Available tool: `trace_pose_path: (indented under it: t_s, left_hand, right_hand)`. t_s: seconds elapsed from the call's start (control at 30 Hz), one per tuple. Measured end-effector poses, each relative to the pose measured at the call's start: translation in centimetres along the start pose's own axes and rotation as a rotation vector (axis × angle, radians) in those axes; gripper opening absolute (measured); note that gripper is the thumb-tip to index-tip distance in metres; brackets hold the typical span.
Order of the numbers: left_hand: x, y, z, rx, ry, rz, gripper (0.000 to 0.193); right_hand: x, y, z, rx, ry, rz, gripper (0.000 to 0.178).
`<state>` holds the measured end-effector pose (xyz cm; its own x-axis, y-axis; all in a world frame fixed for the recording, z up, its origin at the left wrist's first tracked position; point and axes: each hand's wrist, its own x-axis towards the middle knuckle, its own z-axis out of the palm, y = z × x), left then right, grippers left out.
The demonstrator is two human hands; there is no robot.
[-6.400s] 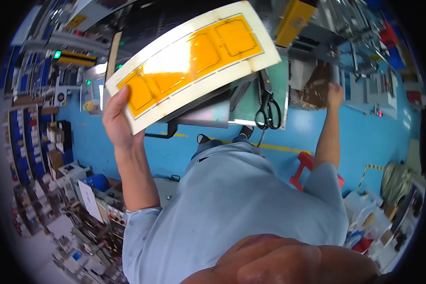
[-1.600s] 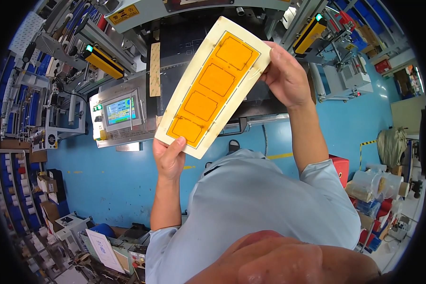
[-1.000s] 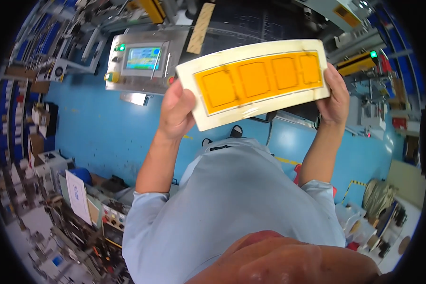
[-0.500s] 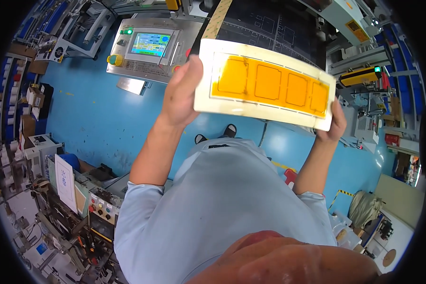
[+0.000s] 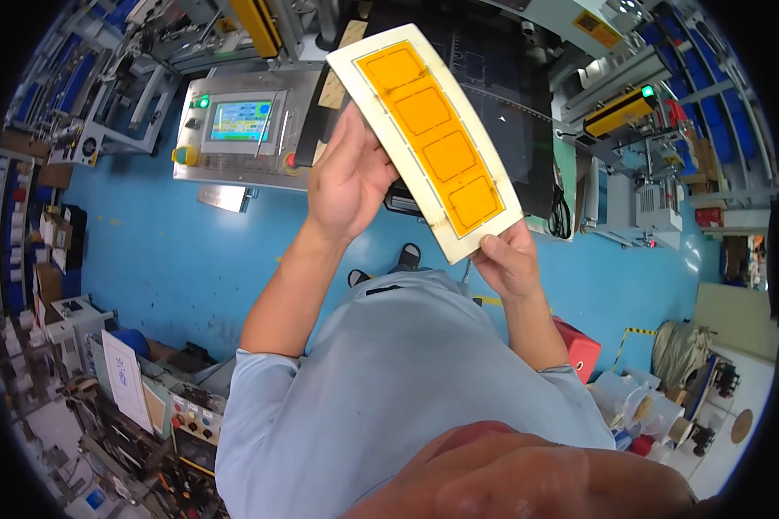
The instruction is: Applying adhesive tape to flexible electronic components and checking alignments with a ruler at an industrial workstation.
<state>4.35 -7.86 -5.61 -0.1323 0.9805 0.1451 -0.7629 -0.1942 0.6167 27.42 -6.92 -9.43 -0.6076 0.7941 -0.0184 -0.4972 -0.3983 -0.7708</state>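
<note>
I hold a long, slightly bowed-looking cream board [image 5: 388, 111] with an orange panel on its face. Several rounded rectangles are outlined in dark lines along the panel. The board slants from upper left to lower right. My left hand [image 5: 351, 177] is against its left long edge, the thumb by the edge and the fingertips partly hidden behind it. At the lower right corner my right hand [image 5: 508, 262] pinches the board, thumb on the face and fingers underneath. Beyond the board lies a dark work surface [image 5: 515, 130] with pale grid lines.
A metal control panel [image 5: 195, 156] with a lit screen [image 5: 240, 121] stands left of the dark surface. Beside it runs a patterned tan strip [image 5: 332, 89]. Yellow-and-black sensor bars [image 5: 619, 115] flank the machine. A red box [image 5: 577, 348] sits on the blue floor [image 5: 173, 251] at right.
The board has turned clockwise from nearly level to a steep slant. My right hand has come down and left to its lower corner, its thumb now on the face.
</note>
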Motion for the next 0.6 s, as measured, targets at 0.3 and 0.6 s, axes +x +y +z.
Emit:
trace_pose_path:
  t_s: [0.3, 0.6]
  left_hand:
    - [2.6, -1.6, -0.7, 0.008, 0.005, -0.11, 0.045]
    - [4.2, -2.4, 0.6, 0.369, 0.019, -0.264, 0.045]
  right_hand:
    - [1.0, -0.9, 0.2, 0.137, -0.03, 0.153, 0.052]
    - [8.1, -0.9, 1.3, 0.265, 0.193, 0.093, 0.034]
